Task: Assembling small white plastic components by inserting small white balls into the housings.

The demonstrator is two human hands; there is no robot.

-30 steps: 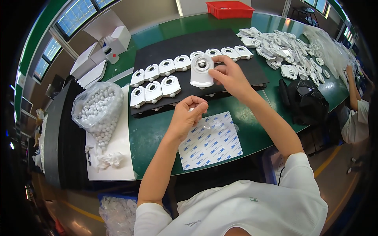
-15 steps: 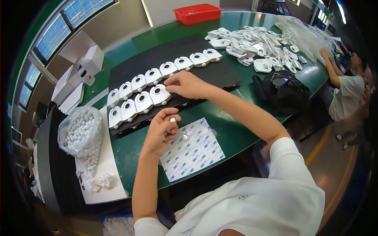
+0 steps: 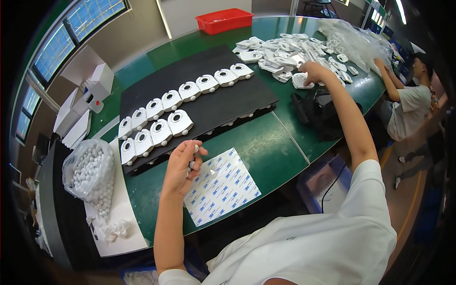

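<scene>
Several small white balls are held in the curled fingers of my left hand (image 3: 184, 164), one showing near the fingertips. It hovers over the edge of a blue-printed white sheet (image 3: 223, 187). My right hand (image 3: 316, 73) reaches out to the heap of white plastic parts (image 3: 278, 54), its thumb and fingers apart over one part (image 3: 299, 81) at the near edge. Two rows of similar parts stand on a black board (image 3: 213, 102); the back row (image 3: 171, 99) is longer than the front row (image 3: 160, 131). Each has a round dark-rimmed hole and white balls at its lower edge.
A clear bag of white balls (image 3: 90, 166) sits at the left beside crumpled tissue (image 3: 111, 230). At the back stands a red tray (image 3: 224, 22). A black bag (image 3: 316, 111) lies below the heap. A co-worker (image 3: 411, 107) handles clear plastic bags (image 3: 354, 42) at right.
My right hand has moved from the front row's end to the heap at the far right. My left hand still holds balls. The whole view has shifted slightly.
</scene>
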